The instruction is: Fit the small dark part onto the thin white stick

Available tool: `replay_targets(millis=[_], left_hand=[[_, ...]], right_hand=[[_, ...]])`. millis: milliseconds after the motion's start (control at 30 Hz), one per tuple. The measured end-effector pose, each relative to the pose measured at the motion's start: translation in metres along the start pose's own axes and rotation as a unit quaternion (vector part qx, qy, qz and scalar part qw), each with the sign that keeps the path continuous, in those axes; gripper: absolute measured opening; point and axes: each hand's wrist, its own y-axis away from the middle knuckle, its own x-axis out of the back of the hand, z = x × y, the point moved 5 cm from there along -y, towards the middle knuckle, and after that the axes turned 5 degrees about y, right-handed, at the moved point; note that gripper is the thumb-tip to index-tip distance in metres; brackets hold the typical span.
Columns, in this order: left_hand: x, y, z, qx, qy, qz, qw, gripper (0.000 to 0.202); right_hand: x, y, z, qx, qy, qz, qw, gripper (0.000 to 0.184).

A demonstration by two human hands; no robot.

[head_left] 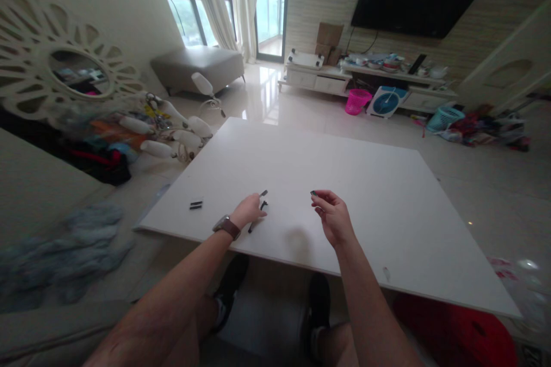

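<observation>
My left hand, with a brown-strapped watch on its wrist, is low over the white tabletop. Its fingers are bent and partly hidden around small dark parts. A short grey piece sticks out beyond the fingertips, and a slim black stick-like piece lies by the thumb. What the fingers grip is too small to name. Raised above the table, my right hand pinches a small dark piece between thumb and index finger. Two short black rods lie side by side to the left.
A small clear piece lies near the table's front edge. A white-shaded lamp stands beyond the left edge. On the floor ahead are a pink basket and a blue fan. Red fabric is below right.
</observation>
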Motion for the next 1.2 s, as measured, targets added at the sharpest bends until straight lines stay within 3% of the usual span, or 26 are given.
replay_targets(millis=[300, 767, 867, 1000, 1100, 1200], left_hand=[[-0.008, -0.009, -0.013, 0.021, -0.011, -0.024, 0.999, 0.048], [-0.002, -0.018, -0.018, 0.057, -0.015, -0.096, 0.994, 0.040], [0.000, -0.014, -0.015, 0.056, -0.004, -0.088, 0.995, 0.038], [0.011, -0.005, -0.003, 0.025, 0.011, -0.036, 0.999, 0.020], [0.020, 0.005, 0.017, -0.016, 0.102, 0.002, 0.995, 0.010], [0.024, 0.019, 0.043, -0.063, 0.343, -0.011, 0.937, 0.016]], right_hand=[[0.002, -0.001, 0.004, 0.007, 0.009, -0.007, 1.000, 0.025], [-0.003, -0.007, 0.002, 0.003, 0.005, -0.019, 1.000, 0.023], [-0.001, -0.004, 0.003, 0.007, 0.010, -0.019, 1.000, 0.024], [0.000, -0.001, 0.005, 0.018, 0.024, -0.020, 0.999, 0.024], [-0.001, -0.003, 0.005, 0.038, 0.028, -0.019, 0.999, 0.024], [-0.004, -0.007, 0.006, 0.066, 0.045, -0.023, 0.997, 0.023]])
